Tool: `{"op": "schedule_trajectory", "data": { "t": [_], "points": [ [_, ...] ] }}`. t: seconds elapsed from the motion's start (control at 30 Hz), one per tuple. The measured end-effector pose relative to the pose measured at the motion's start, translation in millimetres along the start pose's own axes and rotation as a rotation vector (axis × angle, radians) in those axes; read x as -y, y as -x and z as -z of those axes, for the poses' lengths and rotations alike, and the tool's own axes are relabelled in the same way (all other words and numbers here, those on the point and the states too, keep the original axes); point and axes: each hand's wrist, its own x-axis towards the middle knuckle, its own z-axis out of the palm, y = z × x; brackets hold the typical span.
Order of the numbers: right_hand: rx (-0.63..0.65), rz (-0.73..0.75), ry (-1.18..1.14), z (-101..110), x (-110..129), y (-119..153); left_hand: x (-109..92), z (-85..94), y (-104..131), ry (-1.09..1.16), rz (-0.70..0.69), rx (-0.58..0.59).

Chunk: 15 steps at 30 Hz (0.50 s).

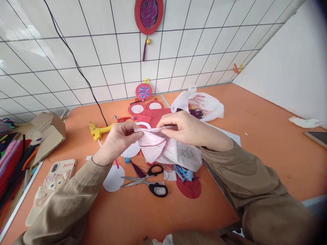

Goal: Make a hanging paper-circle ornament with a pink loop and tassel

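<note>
A white cloth (pixel 187 154) with pink and dark line drawings hangs in folds above the orange table, a red stitched edge curving across one flap. My left hand (pixel 120 137) pinches its upper left corner between thumb and fingers. At the upper right of the fold, my right hand (pixel 187 129) grips the same cloth, fingers closed. Below the cloth lie open black-handled scissors (pixel 144 181), a white paper circle (pixel 113 178), a red circle (pixel 189 187), blue-patterned scraps (pixel 184 173) and a dark tassel with a blue bell (pixel 127 160).
A yellow glue gun (pixel 98 131) lies behind my left hand, a phone (pixel 55 180) at the left. Red ring frames (pixel 137 109) and a white plastic bag (pixel 212 105) sit at the back. Cardboard (pixel 49 132) and coloured sticks are at the far left.
</note>
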Motion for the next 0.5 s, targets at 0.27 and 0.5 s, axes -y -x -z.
{"op": "schedule_trajectory", "data": {
  "t": [0.27, 0.5],
  "points": [
    [0.030, -0.044, -0.036, 0.8, 1.7, -0.4, -0.8, 1.0, -1.1, -0.060, 0.011, -0.023],
    [0.019, -0.076, 0.053, -0.9, 4.0, -0.6, 0.5, 0.9, 0.9, -0.070, 0.054, 0.009]
  ]
}}
